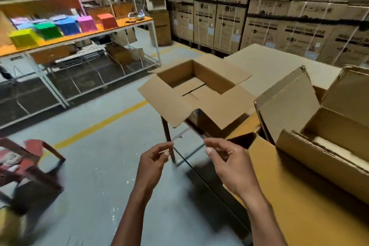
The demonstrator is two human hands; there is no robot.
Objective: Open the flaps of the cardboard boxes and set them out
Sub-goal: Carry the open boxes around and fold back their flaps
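Cardboard box (199, 94) sits on the table's (289, 205) far-left corner, all four flaps folded out flat, nothing visible inside but its bottom flaps with a seam gap. Second box (323, 132) at near right is cut off by the frame edge: corrugated, ragged-edged flaps standing up, a pale strip showing inside, rest of contents hidden. Table is covered in yellowish-brown board; a dark leg (168, 140) shows under the corner.

Left hand (153, 162) and right hand (229, 164) are held over the floor, near side of the first box, fingers curled, each pinching one end of a thin clear strip (180, 135), probably tape; blur makes it hard to tell.

Far right: stacked washing-machine cartons (259, 26), print partly blurred. Left: white-framed rack (79, 36) with coloured bins (67, 26), contents not readable. Red chair (30, 158) near left, smeared by motion.
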